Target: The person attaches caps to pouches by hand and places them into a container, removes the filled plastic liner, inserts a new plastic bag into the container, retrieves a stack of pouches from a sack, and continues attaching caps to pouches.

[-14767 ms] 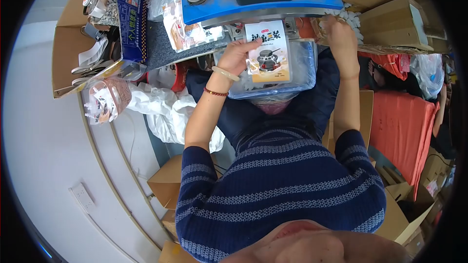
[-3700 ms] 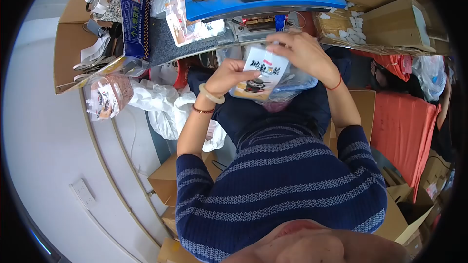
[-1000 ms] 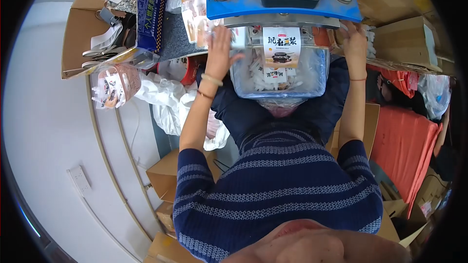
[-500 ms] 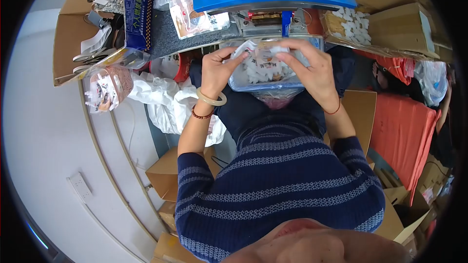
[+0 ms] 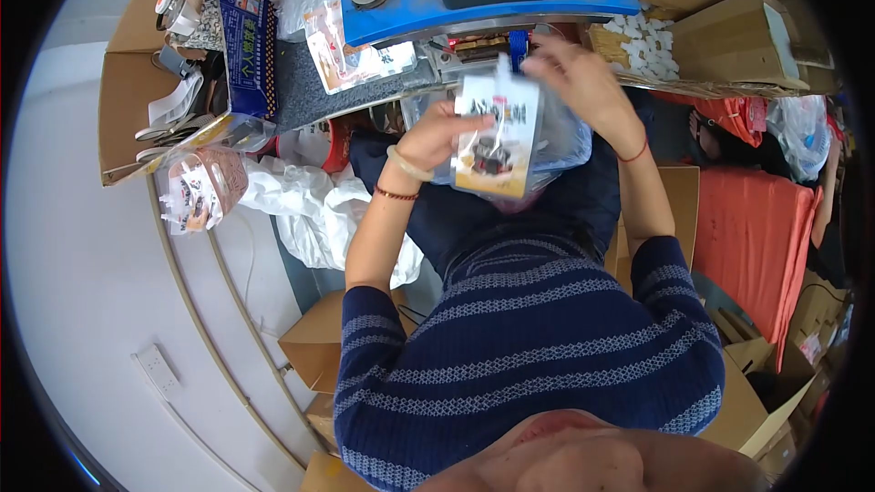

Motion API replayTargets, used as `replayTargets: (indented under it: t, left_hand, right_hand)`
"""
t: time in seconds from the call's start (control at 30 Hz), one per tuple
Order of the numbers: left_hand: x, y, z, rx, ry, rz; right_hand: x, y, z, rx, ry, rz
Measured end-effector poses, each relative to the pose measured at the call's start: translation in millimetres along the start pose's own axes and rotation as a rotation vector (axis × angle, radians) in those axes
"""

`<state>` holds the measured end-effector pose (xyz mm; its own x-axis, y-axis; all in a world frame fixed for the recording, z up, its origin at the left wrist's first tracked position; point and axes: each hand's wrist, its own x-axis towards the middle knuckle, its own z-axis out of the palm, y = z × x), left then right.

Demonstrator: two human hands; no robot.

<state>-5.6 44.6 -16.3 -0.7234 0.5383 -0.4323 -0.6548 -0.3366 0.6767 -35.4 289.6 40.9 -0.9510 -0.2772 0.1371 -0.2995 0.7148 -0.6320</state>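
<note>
head-camera view of a seated person at a press. the left hand (image 5: 434, 136) gripped a printed pouch (image 5: 495, 141) by its side edge, the thumb lying across the front face. the pouch stood slightly tilted in the view, its printed side towards the camera and its spout (image 5: 504, 67) pointing towards the press (image 5: 492, 11); it was held above the lap, in front of a blue-rimmed bin (image 5: 574, 157) that it partly covered. the right hand (image 5: 583, 89) was raised just beside the spout end, its fingers bent and moderately spread; blur hid the fingertips, and whether anything lay between them could not be told. a pale bangle (image 5: 409, 165) and a beaded bracelet (image 5: 397, 193) circled the left wrist, a thin red cord (image 5: 633, 153) the right.

beyond the hands, a metal fixture (image 5: 447, 61) sat beneath the blue plate of the press. left of the fixture, further printed pouches (image 5: 349, 53) lay on the grey worktop (image 5: 301, 96), near an upright blue package (image 5: 248, 46). to the right, a carton (image 5: 602, 42) carried many small white pieces (image 5: 649, 44), near the right hand. crumpled white sheeting (image 5: 296, 210) hung at the lower left, beside the person's leg.
</note>
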Motion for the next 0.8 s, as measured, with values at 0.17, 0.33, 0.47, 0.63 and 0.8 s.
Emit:
replayTargets:
  t: [0.17, 0.33, 0.47, 0.63, 0.8]
  left_hand:
    - [42, 19, -5, -0.152, 0.052, -0.029]
    - [33, 15, -4, 0.084, 0.057, 0.094]
    - [8, 45, -72, 0.781, 0.647, 0.451]
    - [-16, 11, -106, 1.891, 0.585, 0.877]
    - [-33, 13, -82, 1.418, 0.802, 0.829]
  right_hand:
    - [-2, 31, -42, -0.566, 0.185, 0.431]
    - [12, 105, -17, -0.577, 0.161, 0.260]
    - [13, 98, -9, -0.390, 0.319, 0.272]
    - [-17, 85, -27, -0.005, 0.444, 0.125]
    - [-44, 13, -8, 0.407, 0.221, 0.125]
